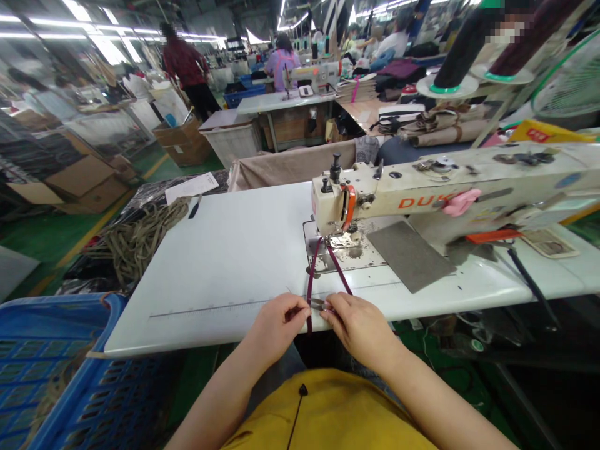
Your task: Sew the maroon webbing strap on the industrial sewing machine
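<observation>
My left hand (pixel 280 322) is closed in a pinch on a narrow maroon strap (pixel 310 281) at the table's front edge. The strap runs up to the needle area of the sewing machine (pixel 335 209), and a second length slants down toward my right hand; its lower end drops over the edge. My right hand (pixel 359 325) is closed around small metal thread snips (pixel 317 304), mostly hidden by the fingers. Their blades point left and meet the strap beside my left fingertips. Whether they are cutting it I cannot tell.
A grey flat sheet (pixel 411 256) lies right of the needle plate. Khaki straps (pixel 140 237) are heaped off the table's left side, above a blue plastic basket (pixel 51 400). Thread cones (pixel 462 50) and a fan (pixel 572 78) stand at right. Several people work further back.
</observation>
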The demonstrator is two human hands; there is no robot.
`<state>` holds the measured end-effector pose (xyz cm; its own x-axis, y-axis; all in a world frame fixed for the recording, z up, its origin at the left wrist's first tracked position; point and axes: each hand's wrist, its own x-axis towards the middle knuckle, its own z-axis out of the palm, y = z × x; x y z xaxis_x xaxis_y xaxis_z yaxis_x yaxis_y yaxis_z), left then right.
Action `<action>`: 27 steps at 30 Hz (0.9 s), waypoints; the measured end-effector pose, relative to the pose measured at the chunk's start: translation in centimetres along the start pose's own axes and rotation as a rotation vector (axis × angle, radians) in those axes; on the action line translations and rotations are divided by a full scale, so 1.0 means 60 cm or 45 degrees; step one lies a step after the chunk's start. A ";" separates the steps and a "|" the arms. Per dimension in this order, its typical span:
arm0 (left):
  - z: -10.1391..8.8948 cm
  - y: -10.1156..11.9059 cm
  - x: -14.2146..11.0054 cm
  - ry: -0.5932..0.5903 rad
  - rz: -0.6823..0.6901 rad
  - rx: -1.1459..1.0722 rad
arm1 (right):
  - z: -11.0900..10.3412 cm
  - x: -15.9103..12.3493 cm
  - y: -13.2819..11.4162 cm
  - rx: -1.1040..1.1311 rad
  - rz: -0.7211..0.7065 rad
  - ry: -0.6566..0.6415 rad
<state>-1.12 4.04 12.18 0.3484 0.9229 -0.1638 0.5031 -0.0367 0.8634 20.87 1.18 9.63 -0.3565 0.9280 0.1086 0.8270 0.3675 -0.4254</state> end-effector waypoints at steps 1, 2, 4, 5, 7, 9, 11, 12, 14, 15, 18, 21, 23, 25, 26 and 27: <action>0.001 0.001 0.000 -0.006 -0.008 -0.012 | 0.002 0.001 0.000 0.001 -0.009 0.011; 0.002 0.001 0.001 -0.014 -0.015 -0.018 | 0.004 0.001 0.001 0.003 -0.017 0.024; 0.003 0.000 0.001 -0.028 -0.024 -0.025 | 0.007 0.001 0.003 0.012 -0.029 0.049; 0.003 -0.001 0.000 -0.032 -0.025 -0.033 | 0.008 0.001 0.004 0.015 -0.031 0.060; 0.004 -0.002 0.000 -0.045 -0.030 -0.071 | 0.010 0.000 0.006 0.020 -0.029 0.074; 0.002 -0.002 -0.001 -0.072 -0.045 -0.126 | 0.011 0.000 0.007 0.027 -0.023 0.079; 0.001 -0.001 -0.001 -0.106 -0.067 -0.166 | 0.012 0.000 0.008 0.035 -0.020 0.086; 0.000 0.000 -0.001 -0.117 -0.076 -0.176 | 0.012 0.000 0.009 0.037 -0.019 0.088; -0.001 0.003 -0.001 -0.130 -0.089 -0.182 | 0.013 0.000 0.009 0.033 -0.018 0.099; 0.000 0.004 -0.001 -0.135 -0.090 -0.185 | 0.013 -0.001 0.010 0.032 -0.015 0.107; -0.003 0.003 -0.001 -0.145 -0.082 -0.184 | 0.009 -0.002 0.015 0.058 0.022 0.150; -0.023 -0.012 0.003 -0.074 -0.052 -0.115 | 0.000 -0.005 0.027 0.153 0.118 0.199; -0.050 -0.028 0.008 0.060 -0.033 -0.016 | -0.009 -0.006 0.038 0.249 0.209 0.234; -0.083 -0.045 0.013 0.284 -0.023 0.175 | -0.020 -0.008 0.052 0.356 0.301 0.285; -0.098 -0.053 0.014 0.420 -0.020 0.330 | -0.026 -0.008 0.060 0.413 0.336 0.320; -0.110 -0.059 0.015 0.557 -0.025 0.521 | -0.031 -0.009 0.068 0.473 0.359 0.360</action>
<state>-7.83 7.50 12.12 0.0218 0.9938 0.1092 0.8003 -0.0828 0.5938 25.24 2.31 9.50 0.0299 0.9867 0.1598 0.6465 0.1029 -0.7560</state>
